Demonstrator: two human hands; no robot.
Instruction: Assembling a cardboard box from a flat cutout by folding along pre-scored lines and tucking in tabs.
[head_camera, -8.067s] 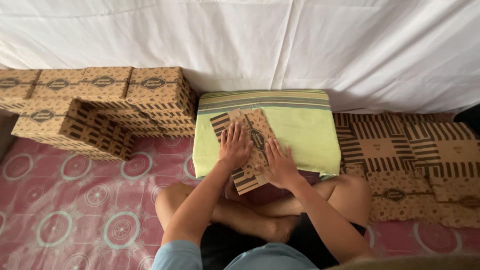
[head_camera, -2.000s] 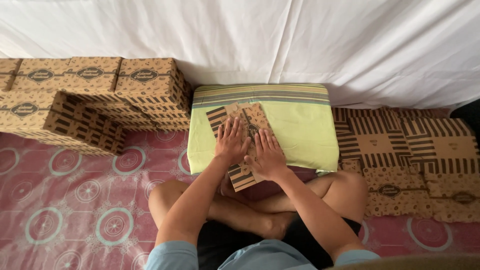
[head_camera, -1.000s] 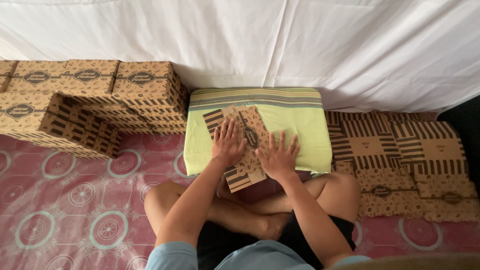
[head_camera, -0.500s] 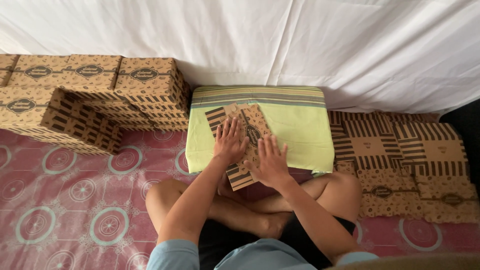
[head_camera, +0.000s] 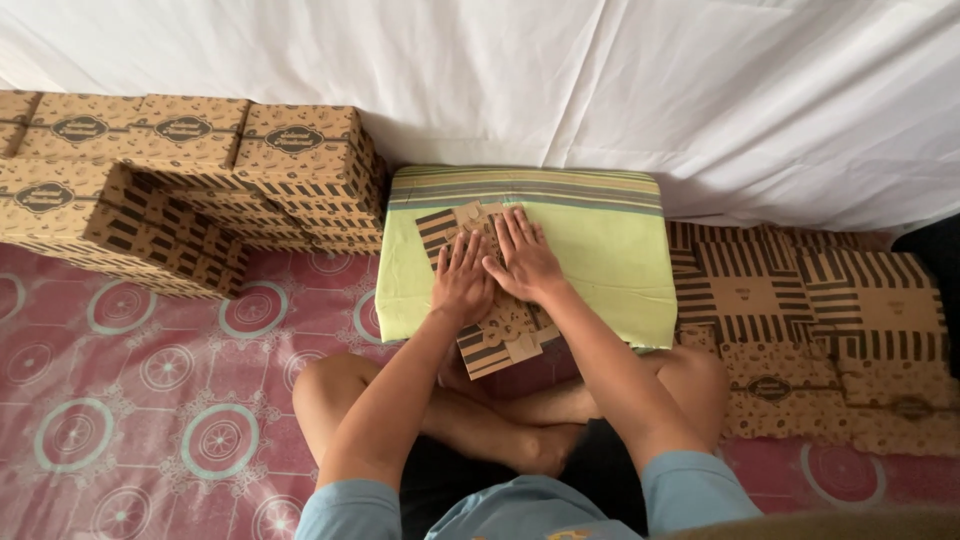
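Both hands lie flat, fingers spread, gripping nothing: the left hand (head_camera: 462, 282) and right hand (head_camera: 524, 262) press side by side on a flat striped carton (head_camera: 500, 335). It rests on the green cushion (head_camera: 610, 260), long axis tilted, its near end overhanging toward the lap.

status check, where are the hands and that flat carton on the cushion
Left hand and right hand both flat, palms down on the carton. Carton unfolded, lying on the green cushion, near end overhanging. Nothing in the way.
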